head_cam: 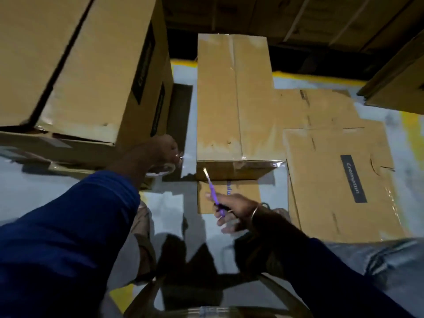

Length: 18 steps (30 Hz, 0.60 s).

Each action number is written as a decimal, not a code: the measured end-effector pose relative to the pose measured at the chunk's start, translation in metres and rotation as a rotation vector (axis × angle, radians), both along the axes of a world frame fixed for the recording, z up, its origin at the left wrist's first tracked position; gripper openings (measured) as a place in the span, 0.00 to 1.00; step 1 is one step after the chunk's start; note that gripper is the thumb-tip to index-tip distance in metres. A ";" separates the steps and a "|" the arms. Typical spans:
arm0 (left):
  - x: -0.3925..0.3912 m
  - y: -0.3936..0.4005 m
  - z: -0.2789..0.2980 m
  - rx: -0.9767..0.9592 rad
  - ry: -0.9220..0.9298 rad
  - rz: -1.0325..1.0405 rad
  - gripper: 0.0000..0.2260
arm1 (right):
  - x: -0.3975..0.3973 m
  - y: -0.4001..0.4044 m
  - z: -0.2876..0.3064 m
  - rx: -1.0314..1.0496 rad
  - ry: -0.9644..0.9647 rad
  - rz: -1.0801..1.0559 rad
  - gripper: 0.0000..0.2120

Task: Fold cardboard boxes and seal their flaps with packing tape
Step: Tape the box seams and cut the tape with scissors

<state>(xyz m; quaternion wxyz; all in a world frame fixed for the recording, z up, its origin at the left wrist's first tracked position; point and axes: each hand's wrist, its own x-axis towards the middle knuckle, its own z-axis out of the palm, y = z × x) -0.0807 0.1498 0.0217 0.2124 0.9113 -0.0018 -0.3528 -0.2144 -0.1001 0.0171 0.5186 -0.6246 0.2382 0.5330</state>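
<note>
- Dark blue sleeves [68, 237] fill the bottom of the view, one on each forearm reaching forward over the pale grey floor [167, 203].
- Right hand [231, 211] sits low and centre, its fingers curled round a purple-handled cutter with a thin pale blade [212, 191]; the blade tip points up and away, close to the near left corner of the box ahead. A thin bangle circles that wrist.
- Left hand [164, 149] is farther out and to the left, fingers closed on a roll of clear packing tape [161, 169], which hangs just below the fist. A glossy strip of tape seems to run from the roll toward the box, though blur makes this hard to confirm.
- A small flat piece of brown cardboard with blue print [229, 196] lies on the floor just before the box, partly under the right hand.
- The closed brown cardboard box [231, 99] stands in the middle, long side running away from the camera; shiny clear tape covers its centre seam and wraps over the near edge.
- A flattened brown cardboard carton with a dark printed label [339, 180] lies on the floor, touching the box's right side.
- A tall brown cardboard box with dark side labels [91, 65] rises at the left, near the left hand.
- More cartons [298, 17] stand in shadow at the back and at the right edge.
</note>
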 end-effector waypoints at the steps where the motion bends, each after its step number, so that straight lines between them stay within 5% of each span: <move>1: 0.001 0.000 -0.001 -0.011 0.009 0.010 0.05 | -0.006 0.013 -0.009 0.034 0.056 0.028 0.32; 6: 0.009 0.000 -0.006 -0.006 0.031 -0.005 0.06 | -0.004 0.056 -0.027 0.168 0.194 -0.023 0.30; 11: 0.013 0.006 -0.015 -0.030 0.050 -0.031 0.08 | 0.015 0.076 -0.041 0.179 0.139 -0.140 0.39; 18: 0.016 0.006 -0.021 -0.059 0.073 0.000 0.06 | 0.033 0.083 -0.050 0.187 0.092 -0.199 0.33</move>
